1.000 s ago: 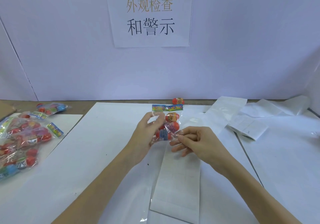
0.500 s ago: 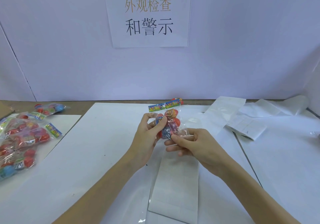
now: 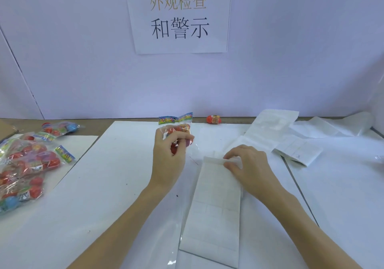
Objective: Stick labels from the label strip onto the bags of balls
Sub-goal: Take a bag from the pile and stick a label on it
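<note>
1. on the wall we see a sign [image 3: 179,15] reading "外观检查" in gold and "和警示" in black; print on the bag header is too blurred for us to read.
2. our left hand [image 3: 169,156] is curled round a bag [image 3: 178,127] of red balls, holding it upright above the table [image 3: 104,185], header on top.
3. our right hand [image 3: 247,164] rests on the far end of the label strip [image 3: 212,206], thumb and fingertips pinching at its top edge; we cannot tell whether a label is lifted.
4. the strip lies flat just right of the bag, running toward us.
5. half a second ago both hands met at the bag; now the right has dropped to the strip and the bag sits a little further left.
6. more bags [image 3: 27,164] lie piled at far left; one loose ball [image 3: 214,119] sits by the wall.
</note>
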The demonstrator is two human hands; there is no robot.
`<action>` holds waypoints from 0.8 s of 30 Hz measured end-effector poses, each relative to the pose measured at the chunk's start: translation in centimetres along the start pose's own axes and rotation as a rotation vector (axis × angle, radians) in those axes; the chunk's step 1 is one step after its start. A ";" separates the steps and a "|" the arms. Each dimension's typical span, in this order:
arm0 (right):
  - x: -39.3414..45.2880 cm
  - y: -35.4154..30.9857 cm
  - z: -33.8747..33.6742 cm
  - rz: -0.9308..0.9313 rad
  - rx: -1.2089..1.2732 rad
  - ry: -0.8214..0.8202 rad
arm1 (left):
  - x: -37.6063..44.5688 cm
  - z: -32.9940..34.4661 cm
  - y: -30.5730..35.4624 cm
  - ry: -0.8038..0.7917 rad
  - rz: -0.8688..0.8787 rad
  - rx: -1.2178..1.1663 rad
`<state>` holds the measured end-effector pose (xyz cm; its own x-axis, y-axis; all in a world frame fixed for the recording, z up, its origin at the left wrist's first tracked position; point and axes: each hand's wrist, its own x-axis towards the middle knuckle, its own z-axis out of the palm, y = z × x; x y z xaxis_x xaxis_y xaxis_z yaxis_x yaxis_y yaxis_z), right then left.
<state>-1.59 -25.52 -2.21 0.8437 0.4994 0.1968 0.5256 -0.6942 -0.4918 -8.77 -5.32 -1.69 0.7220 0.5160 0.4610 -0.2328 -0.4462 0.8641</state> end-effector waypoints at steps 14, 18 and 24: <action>0.1 -1.2 -2.3 0.141 0.967 0.134 | -1.2 1.2 -0.9 -0.333 0.032 0.017; 0.1 -0.6 -2.9 0.296 1.199 0.054 | -1.3 1.2 -0.7 -0.192 0.327 0.163; 0.5 -0.2 -3.0 0.433 1.242 0.001 | -1.0 0.9 -0.3 -0.341 0.613 0.247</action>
<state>-0.97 -26.69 0.47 0.9180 0.3570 -0.1725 -0.2349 0.1393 -0.9620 -8.79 -6.37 -2.55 0.6813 -0.1161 0.7227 -0.5347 -0.7532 0.3831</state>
